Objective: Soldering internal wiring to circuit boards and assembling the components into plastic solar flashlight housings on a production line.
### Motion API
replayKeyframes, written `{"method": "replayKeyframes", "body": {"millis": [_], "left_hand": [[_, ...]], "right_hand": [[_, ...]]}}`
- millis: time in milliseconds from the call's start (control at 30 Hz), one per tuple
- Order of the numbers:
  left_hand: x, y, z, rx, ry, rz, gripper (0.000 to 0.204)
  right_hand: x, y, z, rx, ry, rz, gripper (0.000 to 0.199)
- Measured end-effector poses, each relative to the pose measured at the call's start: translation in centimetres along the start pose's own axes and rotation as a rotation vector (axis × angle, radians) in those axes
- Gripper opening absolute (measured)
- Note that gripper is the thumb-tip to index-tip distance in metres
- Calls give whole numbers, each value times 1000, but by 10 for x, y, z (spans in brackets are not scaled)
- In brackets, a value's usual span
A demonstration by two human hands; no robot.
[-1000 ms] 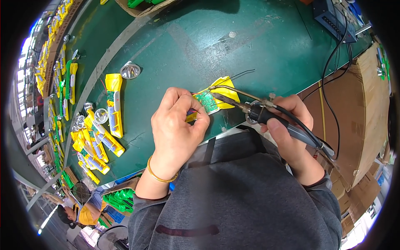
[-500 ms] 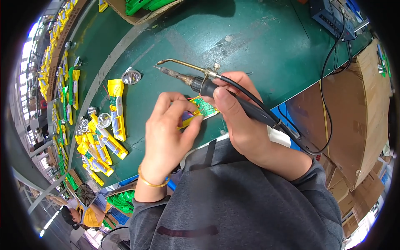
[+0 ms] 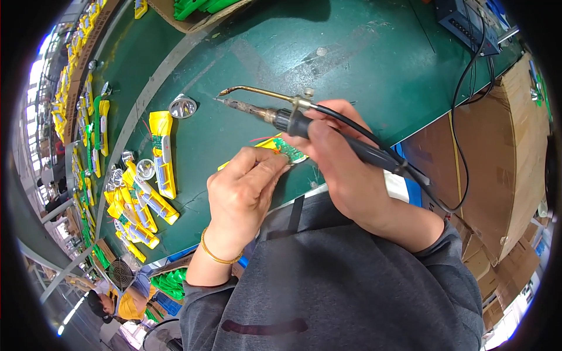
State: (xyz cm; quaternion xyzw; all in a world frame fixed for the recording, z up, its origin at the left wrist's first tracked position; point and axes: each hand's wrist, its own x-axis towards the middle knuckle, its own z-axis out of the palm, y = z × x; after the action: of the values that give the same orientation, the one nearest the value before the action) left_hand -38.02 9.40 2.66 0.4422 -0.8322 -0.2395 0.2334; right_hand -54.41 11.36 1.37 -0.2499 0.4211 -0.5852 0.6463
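My right hand (image 3: 345, 167) grips the black handle of a soldering iron (image 3: 301, 124), its metal tip pointing left above the table. A thin brass tube (image 3: 257, 91) is clamped along the iron. Beneath it lies a yellow flashlight housing (image 3: 267, 144) with a green circuit board (image 3: 293, 152) at its right end. My left hand (image 3: 241, 184) lies over the housing, thumb and fingers pinched together at the board's left edge. Red wire (image 3: 277, 150) shows beside those fingertips; what they pinch is hidden. The hand covers part of the housing.
Left of my hands lie several yellow flashlight bodies (image 3: 164, 155) and a loose silver reflector (image 3: 183, 106) on the green table (image 3: 234, 64). A box of green parts (image 3: 199, 20) stands at the back. A blue unit (image 3: 459, 26) and cardboard (image 3: 486, 158) are on the right.
My left fingers have closed from a loose curl into a pinch beside the board and now cover the purple cell. The soldering iron has shifted slightly right and down.
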Motion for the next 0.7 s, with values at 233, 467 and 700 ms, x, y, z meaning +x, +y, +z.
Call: {"method": "replayKeyframes", "body": {"millis": [233, 467, 700], "left_hand": [[9, 2, -6, -83, -142, -57, 26], [19, 3, -8, -248, -191, -257, 14], [23, 10, 0, -138, -169, -173, 8]], "right_hand": [[-12, -38, -46, -116, 41, -147, 25], [-16, -54, -62, -171, 77, -93, 28], [-17, -66, -71, -403, -22, -67, 24]]}}
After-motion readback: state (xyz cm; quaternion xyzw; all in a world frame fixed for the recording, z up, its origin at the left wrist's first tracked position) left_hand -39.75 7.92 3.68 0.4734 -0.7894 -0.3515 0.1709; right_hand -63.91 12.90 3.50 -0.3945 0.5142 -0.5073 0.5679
